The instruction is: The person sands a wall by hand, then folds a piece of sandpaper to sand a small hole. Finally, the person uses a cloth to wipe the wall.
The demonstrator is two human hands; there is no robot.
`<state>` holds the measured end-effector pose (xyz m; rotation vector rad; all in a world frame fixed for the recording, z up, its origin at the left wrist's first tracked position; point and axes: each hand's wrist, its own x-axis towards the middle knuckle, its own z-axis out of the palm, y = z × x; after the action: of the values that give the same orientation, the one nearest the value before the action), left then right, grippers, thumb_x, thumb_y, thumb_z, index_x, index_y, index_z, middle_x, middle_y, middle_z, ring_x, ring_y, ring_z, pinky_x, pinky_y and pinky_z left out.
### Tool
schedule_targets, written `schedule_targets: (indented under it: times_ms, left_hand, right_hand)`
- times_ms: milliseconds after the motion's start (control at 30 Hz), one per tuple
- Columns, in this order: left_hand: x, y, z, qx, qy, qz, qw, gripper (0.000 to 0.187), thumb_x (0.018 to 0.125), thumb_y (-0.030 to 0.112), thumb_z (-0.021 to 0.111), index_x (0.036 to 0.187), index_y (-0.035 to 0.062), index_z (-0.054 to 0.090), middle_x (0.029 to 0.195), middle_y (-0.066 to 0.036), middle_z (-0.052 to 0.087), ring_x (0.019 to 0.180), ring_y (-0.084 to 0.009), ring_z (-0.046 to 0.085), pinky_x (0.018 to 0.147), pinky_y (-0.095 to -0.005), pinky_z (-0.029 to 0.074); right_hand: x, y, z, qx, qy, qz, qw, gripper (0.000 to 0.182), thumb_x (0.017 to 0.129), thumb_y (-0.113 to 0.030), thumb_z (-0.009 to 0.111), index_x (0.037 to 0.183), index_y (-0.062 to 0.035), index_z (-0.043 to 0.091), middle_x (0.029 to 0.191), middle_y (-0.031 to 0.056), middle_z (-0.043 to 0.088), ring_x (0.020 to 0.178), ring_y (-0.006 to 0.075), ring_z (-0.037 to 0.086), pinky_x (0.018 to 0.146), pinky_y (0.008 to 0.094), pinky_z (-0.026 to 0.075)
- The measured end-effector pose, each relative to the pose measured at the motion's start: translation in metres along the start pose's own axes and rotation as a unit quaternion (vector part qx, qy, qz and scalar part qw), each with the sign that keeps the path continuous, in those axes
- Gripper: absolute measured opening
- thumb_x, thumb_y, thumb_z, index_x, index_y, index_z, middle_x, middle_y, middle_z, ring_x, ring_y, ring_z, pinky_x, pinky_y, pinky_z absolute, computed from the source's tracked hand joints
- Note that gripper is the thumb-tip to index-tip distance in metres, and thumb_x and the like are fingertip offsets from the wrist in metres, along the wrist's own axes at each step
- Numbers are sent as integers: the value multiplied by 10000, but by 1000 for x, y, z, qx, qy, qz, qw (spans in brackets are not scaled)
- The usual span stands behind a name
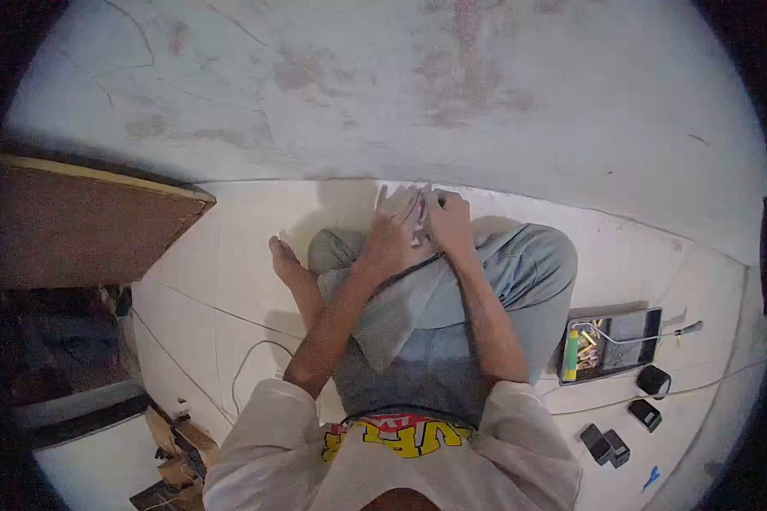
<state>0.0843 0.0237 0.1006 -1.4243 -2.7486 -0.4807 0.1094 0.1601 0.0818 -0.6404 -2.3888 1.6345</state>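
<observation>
My left hand and my right hand are close together in front of my crossed legs, near the foot of the wall. Between them is a small pale object with a pinkish-red part; its kind cannot be made out. The fingers of both hands are bent in around it, while one left finger points up. A grey cloth lies across my lap under the forearms, and a dark strip runs along its upper edge.
On the right, a black paint tray holds a green-and-yellow roller and several small pieces. Black blocks and a blue item lie nearby. Cables cross the floor. A brown wooden panel stands left; cardboard pieces lie lower left.
</observation>
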Motion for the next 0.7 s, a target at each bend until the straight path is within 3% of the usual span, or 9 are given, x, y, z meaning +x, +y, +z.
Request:
schedule_targets:
  times_ms: [67, 167, 267, 333, 367, 433, 500, 633, 700]
  left_hand:
    - [-2, -8, 20, 26, -28, 5, 999, 466, 835, 179, 594, 1248, -18, 509, 1362, -210, 438, 1308, -345, 360, 1082, -484, 275]
    - [0, -16, 44, -234, -3, -179, 956, 459, 822, 135, 603, 1244, -19, 507, 1299, -214, 494, 1229, -317, 465, 1015, -439, 384]
    - [13, -2, 46, -362, 162, -211, 893, 261, 850, 74, 563, 1097, -6, 567, 1096, -179, 594, 1037, -301, 572, 855, -424, 475]
    - [19, 8, 38, -677, 213, -437, 552, 147, 901, 119, 540, 1021, 44, 580, 989, -121, 604, 936, -255, 592, 831, -365, 484]
    - [19, -5, 53, -677, 212, -437, 553, 147, 901, 119, 540, 1021, 44, 580, 989, -121, 604, 936, -255, 592, 831, -365, 484]
    - [25, -29, 72, -422, 240, -264, 833, 121, 908, 128, 532, 996, 76, 596, 930, -66, 597, 909, -209, 590, 819, -351, 490]
    - [32, -38, 75, -337, 222, -256, 878, 142, 880, 150, 561, 979, 58, 603, 930, -97, 602, 899, -235, 596, 808, -361, 490]
    - [54, -30, 40, 30, 135, -201, 970, 291, 765, 238, 678, 909, -11, 635, 932, -221, 625, 859, -340, 618, 765, -400, 490]
    - [68, -12, -2, -31, 119, -217, 968, 336, 758, 277, 687, 895, -26, 641, 914, -224, 636, 858, -349, 621, 774, -402, 487]
  right_hand:
    - [0, 1, 4, 3, -25, -10, 1000, 413, 883, -325, 502, 788, 58, 622, 717, 267, 598, 724, 421, 601, 685, 431, 449]
    - [-5, -2, -2, -24, -47, -49, 997, 360, 876, -292, 508, 860, 48, 625, 763, 262, 612, 774, 416, 604, 708, 441, 457]
    - [-6, -2, -5, -21, 9, -38, 999, 294, 858, -229, 527, 948, 36, 620, 778, 249, 616, 789, 393, 609, 694, 452, 459]
    - [-8, -1, -5, 9, 60, 1, 998, 278, 858, -211, 537, 959, 37, 611, 738, 235, 606, 742, 370, 609, 653, 445, 453]
    - [-11, -2, -7, 42, 84, -5, 996, 277, 865, -216, 536, 956, 37, 600, 712, 226, 593, 702, 356, 594, 629, 444, 437]
    - [-12, -5, -10, 73, 107, -10, 991, 276, 872, -221, 536, 954, 38, 588, 686, 217, 579, 661, 342, 579, 606, 444, 422]
    - [-11, -7, -11, 99, 100, 2, 990, 250, 892, -214, 558, 887, 36, 568, 618, 142, 513, 581, 201, 480, 562, 355, 393]
    - [-8, 0, -7, 104, 121, -8, 987, 257, 893, -231, 560, 916, 25, 570, 616, 126, 518, 566, 194, 469, 546, 361, 381]
    - [-10, -9, -13, 99, 104, 8, 990, 259, 895, -231, 556, 957, 20, 565, 615, 119, 524, 559, 195, 469, 537, 361, 380]
